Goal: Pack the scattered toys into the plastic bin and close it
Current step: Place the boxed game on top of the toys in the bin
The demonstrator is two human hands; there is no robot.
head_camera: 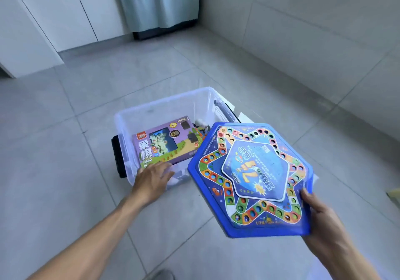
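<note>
Nearest, at lower right, right hand (pixel 319 211) clamped on the near right edge of a blue hexagonal board game (pixel 251 178), thumb on top, other fingers hidden beneath. Held flat and slightly tilted above the grey tiled floor (pixel 65 171), its far edge overlapping the near right corner of the clear plastic bin (pixel 164 104). Printed on its face: a star-shaped track of coloured circles around a pale blue star label. To the left, left hand (pixel 152 177) reaching forward at the bin's near rim, fingers extended and relaxed, fingertips at the near edge of a purple chess box (pixel 166 145); grip not apparent, contact hard to judge through motion blur. Purple chess box lying inside the bin, tilted, leaning along the left side, marked with Chinese characters and "XIANG". Just behind the blue board, inside the bin, a few small toys (pixel 201 126), too hidden to identify. Dark latch on the bin's left side and another on the right; bin open, standing on the floor. Farther back, white cabinet doors (pixel 54 15) at left, a pale curtain (pixel 155 0) in the middle, tiled wall at right.
</note>
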